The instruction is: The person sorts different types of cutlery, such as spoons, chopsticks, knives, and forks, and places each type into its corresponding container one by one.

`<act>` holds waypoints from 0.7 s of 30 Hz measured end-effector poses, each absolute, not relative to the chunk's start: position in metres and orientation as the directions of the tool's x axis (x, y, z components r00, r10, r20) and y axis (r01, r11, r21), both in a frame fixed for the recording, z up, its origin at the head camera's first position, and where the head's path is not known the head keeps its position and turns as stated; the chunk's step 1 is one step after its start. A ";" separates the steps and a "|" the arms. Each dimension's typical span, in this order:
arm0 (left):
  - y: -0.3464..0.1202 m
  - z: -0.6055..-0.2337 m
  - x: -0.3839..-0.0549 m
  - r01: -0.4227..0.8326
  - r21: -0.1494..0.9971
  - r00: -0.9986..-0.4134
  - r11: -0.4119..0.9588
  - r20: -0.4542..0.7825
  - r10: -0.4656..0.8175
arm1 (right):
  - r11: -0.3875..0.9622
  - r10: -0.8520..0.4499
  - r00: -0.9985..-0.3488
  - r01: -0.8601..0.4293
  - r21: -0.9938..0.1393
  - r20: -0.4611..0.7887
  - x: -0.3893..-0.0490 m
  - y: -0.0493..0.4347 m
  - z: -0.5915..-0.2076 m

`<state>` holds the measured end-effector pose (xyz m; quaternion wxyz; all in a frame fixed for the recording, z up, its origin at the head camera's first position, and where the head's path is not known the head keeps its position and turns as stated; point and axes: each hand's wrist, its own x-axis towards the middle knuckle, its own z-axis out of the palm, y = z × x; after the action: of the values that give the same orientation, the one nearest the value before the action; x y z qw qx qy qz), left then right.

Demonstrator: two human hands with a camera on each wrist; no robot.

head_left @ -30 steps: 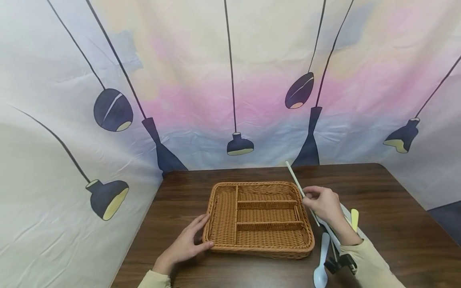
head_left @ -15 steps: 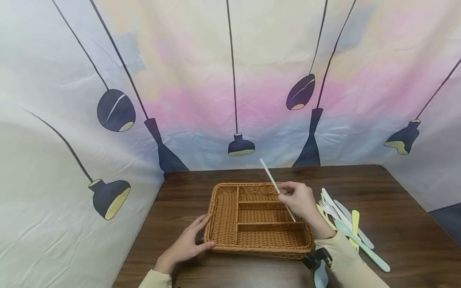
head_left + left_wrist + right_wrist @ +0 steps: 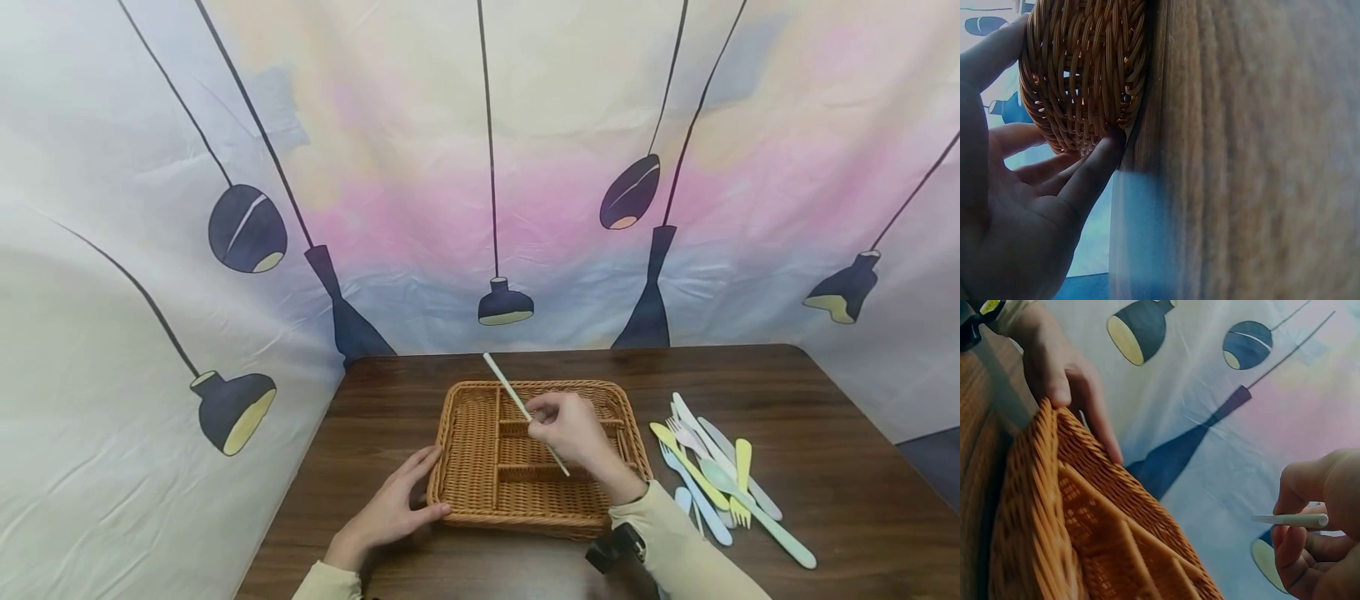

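Note:
My right hand (image 3: 573,429) pinches a pale green chopstick (image 3: 510,393) between thumb and fingers, above the divided wicker basket (image 3: 465,450). The stick slants, its upper end past the far rim and its lower end over the front divider. In the right wrist view the chopstick (image 3: 1300,520) points its round end toward the camera. At the basket's near left corner, my left hand (image 3: 390,504) holds the side, thumb at the front rim and fingers along the left wall. The left wrist view shows those fingertips against the woven corner (image 3: 1079,75). No cutlery shows in the basket's visible compartments.
Right of the basket lies loose pastel cutlery: a green spoon (image 3: 772,533), a yellow knife (image 3: 690,462), a blue fork (image 3: 697,500), a pink fork (image 3: 686,437) and more. A lamp-patterned cloth (image 3: 420,208) hangs behind the brown table (image 3: 825,467).
My right hand has carried the chopstick leftward from beside the basket's right rim to over its middle, uncovering the cutlery pile. My left hand has stayed on the basket's corner.

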<state>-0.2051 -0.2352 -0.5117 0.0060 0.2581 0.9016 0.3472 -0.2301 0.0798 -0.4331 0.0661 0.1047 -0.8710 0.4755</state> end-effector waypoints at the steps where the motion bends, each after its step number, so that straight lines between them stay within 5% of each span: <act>1: -0.235 -0.512 -0.205 0.464 0.629 -0.865 0.624 0.171 0.471 | 0.522 -0.132 -0.968 -0.250 -0.816 0.212 -0.230 0.077 -0.434; 21: -0.235 -0.512 -0.206 0.471 0.679 -0.852 0.562 0.186 0.489 | 0.561 -0.296 -0.948 -0.271 -0.782 0.117 -0.226 0.034 -0.453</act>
<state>-0.2060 -0.2348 -0.5121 0.0116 0.2717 0.8838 0.3807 -0.2263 0.0338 -0.4527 -0.0139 0.1604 -0.8833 0.4402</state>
